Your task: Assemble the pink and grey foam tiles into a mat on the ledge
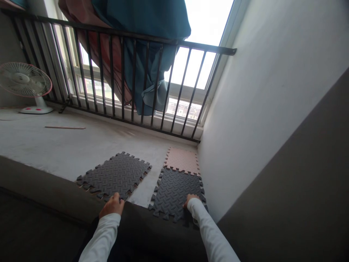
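My left hand [112, 206] grips the near edge of a loose dark grey foam puzzle mat [114, 175] lying at an angle on the raised concrete floor. My right hand [191, 199] presses, fingers curled, on the near edge of a second dark grey puzzle mat [177, 191] beside the right wall. That mat is interlocked at its far edge with a pink puzzle mat [182, 160]. Both arms wear white sleeves.
A black metal railing [131, 80] runs across the window, with teal and reddish cloths [141, 22] hanging over it. A white and pink table fan [25, 85] stands far left. A thin wooden stick [64, 127] lies on the floor. The white wall [272, 91] bounds the right.
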A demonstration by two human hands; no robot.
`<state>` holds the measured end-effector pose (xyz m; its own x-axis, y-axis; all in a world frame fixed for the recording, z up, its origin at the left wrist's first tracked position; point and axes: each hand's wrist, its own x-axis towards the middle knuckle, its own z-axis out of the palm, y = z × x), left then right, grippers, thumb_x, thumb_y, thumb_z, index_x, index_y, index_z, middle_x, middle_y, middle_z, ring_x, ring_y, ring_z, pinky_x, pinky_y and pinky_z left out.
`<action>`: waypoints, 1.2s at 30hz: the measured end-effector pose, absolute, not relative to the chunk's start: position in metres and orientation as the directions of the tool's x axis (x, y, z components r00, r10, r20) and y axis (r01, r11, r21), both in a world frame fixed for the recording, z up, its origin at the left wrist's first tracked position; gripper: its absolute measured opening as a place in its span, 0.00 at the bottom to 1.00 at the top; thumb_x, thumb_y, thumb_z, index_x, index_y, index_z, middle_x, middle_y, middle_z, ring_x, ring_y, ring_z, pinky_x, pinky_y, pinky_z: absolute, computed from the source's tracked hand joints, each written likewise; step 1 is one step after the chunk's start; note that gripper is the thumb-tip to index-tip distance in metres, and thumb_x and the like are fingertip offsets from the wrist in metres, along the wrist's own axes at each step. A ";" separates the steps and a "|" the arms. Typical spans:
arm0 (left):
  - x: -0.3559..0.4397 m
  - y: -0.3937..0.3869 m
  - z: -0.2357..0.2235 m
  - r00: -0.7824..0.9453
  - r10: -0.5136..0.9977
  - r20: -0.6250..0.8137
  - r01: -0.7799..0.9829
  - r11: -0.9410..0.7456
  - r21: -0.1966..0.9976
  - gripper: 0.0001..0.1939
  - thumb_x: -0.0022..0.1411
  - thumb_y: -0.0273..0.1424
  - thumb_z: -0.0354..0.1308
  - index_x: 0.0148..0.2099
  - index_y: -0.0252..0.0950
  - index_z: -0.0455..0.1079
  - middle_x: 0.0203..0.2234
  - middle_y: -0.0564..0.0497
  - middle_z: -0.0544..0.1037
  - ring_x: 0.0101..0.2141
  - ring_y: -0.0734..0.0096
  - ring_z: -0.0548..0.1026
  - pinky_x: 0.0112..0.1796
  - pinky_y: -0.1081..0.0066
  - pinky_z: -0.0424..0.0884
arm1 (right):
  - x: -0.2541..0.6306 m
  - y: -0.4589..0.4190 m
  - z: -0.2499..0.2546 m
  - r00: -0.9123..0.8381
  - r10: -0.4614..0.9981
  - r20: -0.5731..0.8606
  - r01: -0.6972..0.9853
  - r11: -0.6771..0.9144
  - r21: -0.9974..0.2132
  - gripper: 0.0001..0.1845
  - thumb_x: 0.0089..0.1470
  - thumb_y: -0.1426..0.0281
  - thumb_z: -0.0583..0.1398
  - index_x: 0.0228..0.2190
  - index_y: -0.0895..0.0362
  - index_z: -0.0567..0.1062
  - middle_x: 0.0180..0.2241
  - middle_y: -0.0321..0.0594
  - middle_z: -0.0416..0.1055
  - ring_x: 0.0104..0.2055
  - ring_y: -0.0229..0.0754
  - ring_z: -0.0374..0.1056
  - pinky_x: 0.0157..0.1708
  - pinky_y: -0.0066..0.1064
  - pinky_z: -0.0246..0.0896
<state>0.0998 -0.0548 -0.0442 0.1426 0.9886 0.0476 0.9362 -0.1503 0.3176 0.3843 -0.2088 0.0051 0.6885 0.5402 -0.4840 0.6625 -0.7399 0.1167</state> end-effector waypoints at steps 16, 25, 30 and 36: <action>0.095 -0.042 -0.035 0.129 0.989 -0.067 0.953 -0.105 0.285 0.12 0.55 0.34 0.39 0.37 0.38 0.60 0.38 0.44 0.72 0.34 0.64 0.72 0.31 0.69 0.63 | 0.387 -0.210 0.001 0.694 0.537 -0.479 0.651 -0.752 0.100 0.37 0.31 0.62 0.64 0.47 0.60 0.65 0.51 0.52 0.60 0.56 0.51 0.50 0.51 0.39 0.53; 0.098 -0.043 -0.025 0.098 0.989 -0.110 0.956 -0.063 0.287 0.15 0.56 0.36 0.37 0.39 0.37 0.60 0.39 0.43 0.71 0.36 0.63 0.72 0.33 0.69 0.64 | 0.389 -0.207 -0.003 0.684 0.540 -0.490 0.660 -0.744 0.102 0.40 0.29 0.62 0.64 0.47 0.63 0.64 0.51 0.54 0.60 0.56 0.52 0.50 0.52 0.40 0.51; 0.095 -0.042 -0.030 0.110 0.987 -0.117 0.958 -0.073 0.278 0.16 0.56 0.35 0.37 0.41 0.37 0.61 0.38 0.43 0.72 0.35 0.64 0.71 0.33 0.68 0.63 | 0.390 -0.205 -0.005 0.690 0.537 -0.485 0.652 -0.752 0.096 0.41 0.27 0.63 0.65 0.47 0.62 0.65 0.50 0.53 0.61 0.56 0.52 0.50 0.51 0.40 0.52; 0.114 -0.074 -0.034 0.148 0.987 0.059 0.980 -0.154 0.124 0.18 0.53 0.33 0.41 0.44 0.36 0.65 0.47 0.39 0.67 0.47 0.52 0.62 0.42 0.50 0.56 | 0.391 -0.203 -0.006 0.690 0.549 -0.471 0.656 -0.750 0.088 0.36 0.27 0.64 0.65 0.43 0.60 0.69 0.47 0.52 0.64 0.53 0.53 0.55 0.49 0.41 0.55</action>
<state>0.1140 -0.0744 -0.0336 0.1477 0.9873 0.0592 0.9802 -0.1541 0.1243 0.3906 -0.2033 -0.0057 0.6904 0.5489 -0.4713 0.6560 -0.7496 0.0878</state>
